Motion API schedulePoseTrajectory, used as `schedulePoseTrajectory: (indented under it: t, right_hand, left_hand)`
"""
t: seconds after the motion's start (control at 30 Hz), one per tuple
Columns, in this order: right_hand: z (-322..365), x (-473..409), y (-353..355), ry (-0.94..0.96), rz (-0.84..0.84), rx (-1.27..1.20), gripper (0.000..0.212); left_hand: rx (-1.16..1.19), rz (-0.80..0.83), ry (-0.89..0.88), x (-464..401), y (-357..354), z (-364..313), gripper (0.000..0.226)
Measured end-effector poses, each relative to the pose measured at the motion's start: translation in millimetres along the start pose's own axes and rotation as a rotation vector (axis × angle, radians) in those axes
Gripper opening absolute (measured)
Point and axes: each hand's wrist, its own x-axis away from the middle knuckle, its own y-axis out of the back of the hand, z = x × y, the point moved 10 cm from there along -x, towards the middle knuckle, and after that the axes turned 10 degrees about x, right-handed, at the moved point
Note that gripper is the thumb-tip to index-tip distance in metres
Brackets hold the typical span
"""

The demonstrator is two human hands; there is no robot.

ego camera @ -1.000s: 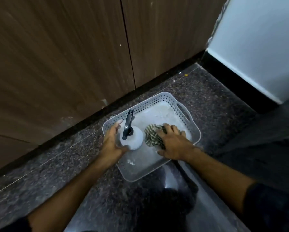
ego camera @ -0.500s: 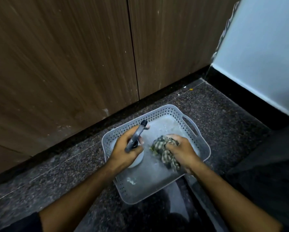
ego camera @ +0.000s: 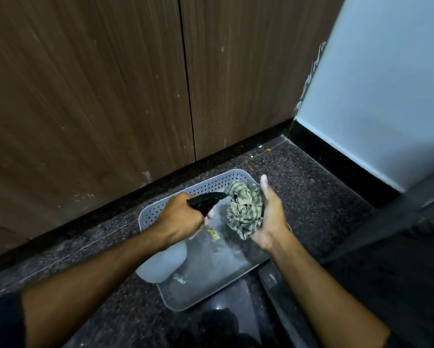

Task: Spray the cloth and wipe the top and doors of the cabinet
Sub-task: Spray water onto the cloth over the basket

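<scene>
Dark speckled stone floor (ego camera: 298, 177) runs along the foot of the cabinet doors (ego camera: 85, 96), with a pale wall (ego camera: 386, 96) at the far right, so everything is being done low down at floor level. A grey perforated basket (ego camera: 198, 297) is set on the floor just in front of the doors, and both things have been lifted out of it and are held above it. The spray bottle (ego camera: 165, 264) is gripped at its black trigger head by the left hand (ego camera: 183, 217), fingers curled round the neck, nozzle aimed right at the cloth (ego camera: 246, 209). That cloth, a bunched green checked rag, is cupped in the right hand (ego camera: 271, 222), with the fingers wrapped behind it and the thumb up. No mist can be made out, so whether any spray has landed yet can't be told. By the look of it the job is barely started: the spraying step is in hand, and the doors look untouched, with pale specks and smudges on them. The cabinet top isn't in view at all, so that part is left too, presumably.
</scene>
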Motion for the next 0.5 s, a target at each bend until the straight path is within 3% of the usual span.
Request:
schedulePoseTrajectory:
  t: [0.1, 0.2, 0.27, 0.4, 0.5]
  right_hand:
    - [3, -4, 9, -0.011, -0.116, 0.088, 0.052]
    - [1, -9, 16, -0.004, -0.165, 0.120, 0.044]
    - [0, -14, 19, 0.016, -0.182, 0.126, 0.042]
    - [-6, -22, 19, 0.030, -0.187, 0.137, 0.039]
    - [-10, -26, 22, 0.021, -0.186, 0.144, 0.035]
  left_hand:
    - [-0.138, -0.089, -0.004, 2, 9, 5, 0.019]
    - [-0.139, -0.058, 0.027, 6, 12, 8, 0.021]
    - [-0.168, -0.036, 0.020, 9, 12, 5, 0.031]
    - [-0.206, -0.147, 0.052, 16, 29, 8, 0.011]
    - [-0.163, -0.133, 0.063, 20, 27, 6, 0.014]
